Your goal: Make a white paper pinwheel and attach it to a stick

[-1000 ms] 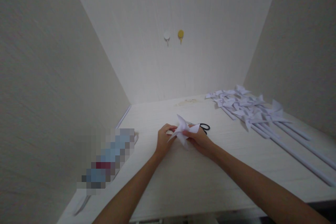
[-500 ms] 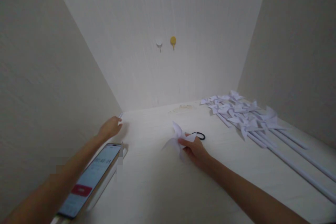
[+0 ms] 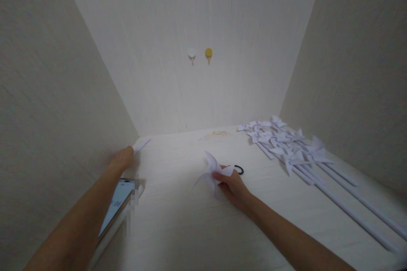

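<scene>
My right hand [image 3: 232, 185] is closed on a white folded paper pinwheel head [image 3: 213, 171], held just above the white table [image 3: 190, 220] near its middle. Right behind that hand lie black-handled scissors [image 3: 239, 170], mostly hidden. My left hand [image 3: 121, 157] reaches to the far left of the table and touches the end of a white paper stick [image 3: 141, 144] lying along the left wall. Its fingers are curled on the stick's end.
A phone [image 3: 116, 205] with a lit screen lies at the left under my left forearm. Several finished white pinwheels on long sticks [image 3: 295, 148] lie at the right. Two wall hooks, one white [image 3: 191, 53] and one yellow [image 3: 208, 53], hang on the back wall.
My left hand let go of the pinwheel head and moved left to the white stick by the wall. My right hand keeps holding the paper. The view shifted left.
</scene>
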`<state>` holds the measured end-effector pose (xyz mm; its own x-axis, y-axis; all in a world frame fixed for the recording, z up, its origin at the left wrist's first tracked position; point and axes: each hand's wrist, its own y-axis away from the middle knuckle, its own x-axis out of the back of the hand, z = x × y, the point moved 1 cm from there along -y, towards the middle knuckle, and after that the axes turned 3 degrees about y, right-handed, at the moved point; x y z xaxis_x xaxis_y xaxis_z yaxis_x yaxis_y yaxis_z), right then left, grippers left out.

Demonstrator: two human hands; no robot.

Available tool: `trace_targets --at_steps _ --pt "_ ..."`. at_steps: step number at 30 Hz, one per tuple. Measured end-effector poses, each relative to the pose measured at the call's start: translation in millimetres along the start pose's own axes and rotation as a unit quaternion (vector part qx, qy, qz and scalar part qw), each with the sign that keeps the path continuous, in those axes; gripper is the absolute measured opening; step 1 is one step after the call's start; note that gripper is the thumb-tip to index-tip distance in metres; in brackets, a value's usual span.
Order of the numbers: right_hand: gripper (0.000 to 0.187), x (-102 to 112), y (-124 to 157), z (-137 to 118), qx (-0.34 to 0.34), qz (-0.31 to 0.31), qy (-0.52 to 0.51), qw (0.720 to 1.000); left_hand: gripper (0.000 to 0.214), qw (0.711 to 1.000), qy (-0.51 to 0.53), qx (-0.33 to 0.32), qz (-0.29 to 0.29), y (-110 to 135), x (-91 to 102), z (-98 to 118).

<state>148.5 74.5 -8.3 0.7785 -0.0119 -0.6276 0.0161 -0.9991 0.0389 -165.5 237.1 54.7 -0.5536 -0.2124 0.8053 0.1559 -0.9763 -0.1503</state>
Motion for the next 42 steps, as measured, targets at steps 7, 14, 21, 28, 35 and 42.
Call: trace_targets --at_steps 7,14,21,28,35,42 --pt "0.019 1 1 -4 0.002 -0.014 -0.031 0.999 0.016 0.971 0.227 0.023 -0.07 26 -4.1 89" --pt "0.019 7 6 -14 0.009 0.011 -0.091 0.996 0.039 0.713 0.617 0.088 -0.321 136 -63.1 123" --pt "0.013 17 2 -14 0.007 0.018 -0.105 0.994 0.049 0.649 0.671 0.094 -0.346 193 -108.8 103" --pt "0.014 11 4 -11 -0.037 0.025 -0.129 0.991 0.018 0.645 0.689 0.099 -0.315 191 -107.3 112" --pt "0.01 9 6 -14 -0.049 0.035 -0.151 0.987 0.011 0.664 0.693 0.082 -0.27 189 -113.3 111" --pt "0.01 7 8 -16 -0.076 0.047 -0.169 0.982 0.035 0.666 0.673 0.043 -0.318 194 -108.5 115"
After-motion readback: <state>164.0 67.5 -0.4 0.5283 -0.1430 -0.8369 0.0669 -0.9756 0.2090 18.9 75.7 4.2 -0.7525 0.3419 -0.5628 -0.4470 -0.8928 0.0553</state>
